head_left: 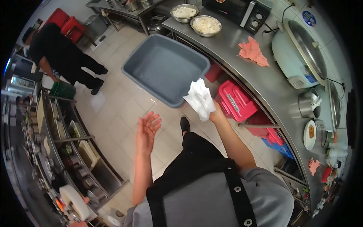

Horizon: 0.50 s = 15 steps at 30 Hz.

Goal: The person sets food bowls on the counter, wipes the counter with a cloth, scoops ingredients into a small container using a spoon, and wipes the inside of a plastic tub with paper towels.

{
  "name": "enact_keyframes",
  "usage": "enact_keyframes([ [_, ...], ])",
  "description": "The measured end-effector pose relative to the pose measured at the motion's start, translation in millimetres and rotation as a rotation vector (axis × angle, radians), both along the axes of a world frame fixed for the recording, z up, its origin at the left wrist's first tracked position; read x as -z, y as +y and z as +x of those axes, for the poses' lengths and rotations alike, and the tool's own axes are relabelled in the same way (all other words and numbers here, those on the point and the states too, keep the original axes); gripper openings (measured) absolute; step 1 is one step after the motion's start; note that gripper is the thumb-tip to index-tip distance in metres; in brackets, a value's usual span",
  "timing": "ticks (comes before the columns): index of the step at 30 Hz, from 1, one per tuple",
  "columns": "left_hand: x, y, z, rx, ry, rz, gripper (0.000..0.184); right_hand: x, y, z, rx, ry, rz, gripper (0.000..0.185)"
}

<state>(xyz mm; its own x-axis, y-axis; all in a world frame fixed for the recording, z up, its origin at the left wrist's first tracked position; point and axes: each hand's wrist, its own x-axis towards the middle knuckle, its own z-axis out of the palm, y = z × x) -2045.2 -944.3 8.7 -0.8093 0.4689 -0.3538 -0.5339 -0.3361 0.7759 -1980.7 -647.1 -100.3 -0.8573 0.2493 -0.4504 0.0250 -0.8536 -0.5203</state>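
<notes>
My left hand (148, 130) is held palm up over the tiled floor, fingers apart, with nothing in it. A crumpled white cloth or paper (199, 99) is in my right hand (216, 112), which is partly hidden behind it. The white piece overlaps the near right corner of a large grey plastic tub (162, 70) in this view; whether they touch, I cannot tell. Inside the tub its bottom looks wet, with small bits on it.
A steel counter (242, 72) on the right bears two bowls (206, 25), a microwave (227, 11), pink cloths (253, 52) and rice cookers (298, 55). Red bins (236, 100) stand beneath. Another person (62, 53) stands at the left near a green bucket (63, 90) and shelving (75, 140).
</notes>
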Motion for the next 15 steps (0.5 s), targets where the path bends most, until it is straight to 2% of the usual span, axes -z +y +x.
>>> enact_keyframes([
  [3, 22, 7, -43, 0.046, -0.154, -0.145, 0.052, 9, -1, -90, 0.023, -0.119, 0.059, 0.049],
  [5, 30, 0, -76, 0.06, -0.199, -0.226, 0.05, 65, 6, -157, 0.104, -0.254, 0.128, 0.047],
  [6, 34, -5, -93, 0.068, -0.222, -0.266, 0.049, 116, 16, -186, 0.118, -0.35, 0.388, 0.044],
  [7, 39, -11, -112, 0.037, -0.215, -0.317, 0.048, 107, 18, -201, 0.134, -0.493, 0.607, 0.044],
  [9, 45, -22, -154, 0.027, -0.129, -0.477, 0.046, 90, 26, -232, 0.154, -0.777, 1.046, 0.044],
  [10, 51, -26, -180, 0.038, -0.101, -0.549, 0.038, 111, 27, -247, 0.255, -0.884, 1.279, 0.054],
  [13, 78, -21, -275, 0.131, 0.115, -0.775, 0.031, 138, 21, -279, -0.01, -1.282, 1.511, 0.064],
  [14, 87, -14, -312, 0.172, 0.215, -0.798, 0.029, 156, 22, -283, -0.111, -1.278, 1.488, 0.077],
  [15, 94, -1, -349, 0.22, 0.391, -0.887, 0.03, 167, 22, -286, -0.086, -1.28, 1.557, 0.078],
])
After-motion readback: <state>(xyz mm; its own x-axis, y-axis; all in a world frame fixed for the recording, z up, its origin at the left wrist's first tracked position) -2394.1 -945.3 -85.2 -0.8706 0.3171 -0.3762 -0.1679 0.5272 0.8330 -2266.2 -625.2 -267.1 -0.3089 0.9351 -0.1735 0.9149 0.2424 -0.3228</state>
